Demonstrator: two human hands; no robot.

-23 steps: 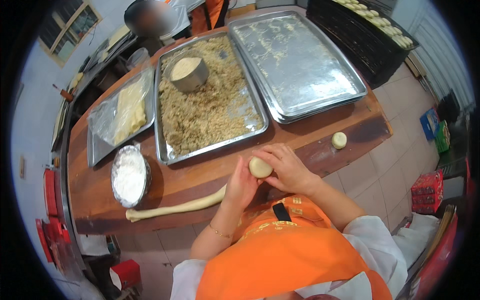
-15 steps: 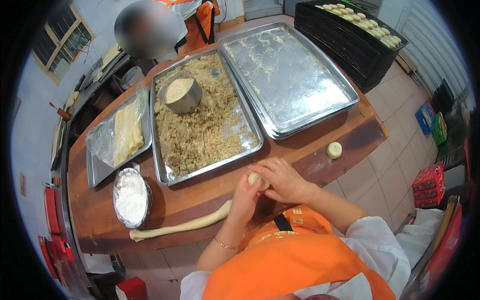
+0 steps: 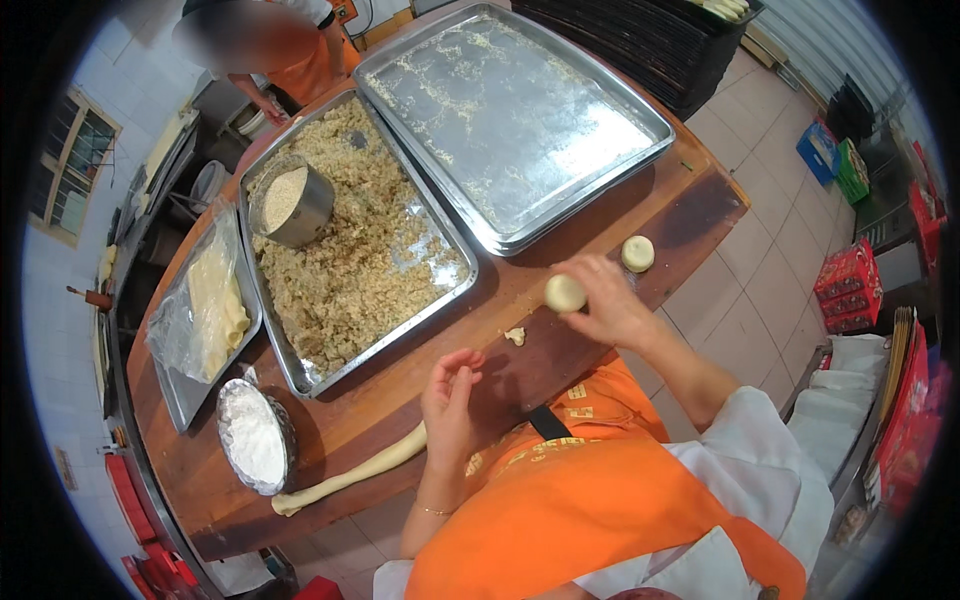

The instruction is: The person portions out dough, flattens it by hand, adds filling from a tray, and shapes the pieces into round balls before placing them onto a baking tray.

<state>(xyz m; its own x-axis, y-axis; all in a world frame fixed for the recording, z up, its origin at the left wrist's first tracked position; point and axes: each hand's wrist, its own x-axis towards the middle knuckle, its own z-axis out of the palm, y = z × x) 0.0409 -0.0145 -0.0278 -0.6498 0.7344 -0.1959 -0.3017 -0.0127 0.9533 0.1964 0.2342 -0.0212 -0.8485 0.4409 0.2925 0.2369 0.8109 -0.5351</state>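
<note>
My right hand grips a round, pale dough bun at the table's near right part. Just beyond it sits a similar dough bun. My left hand is raised with loosely bent fingers apart, holding nothing. Beside that hand lies a long dough rope, its right end partly hidden behind the hand. Between my hands a small torn dough scrap rests on the wooden table.
A metal tray holds crumbly filling and a metal cup of pale grains. Stacked trays stand to its right. At left are a bowl of white flour and a tray with plastic-covered dough. Another person stands across the table.
My hands have parted; the right carried the bun rightward toward the other bun, while the left came away empty. A dough scrap now lies on the table. The person opposite has moved.
</note>
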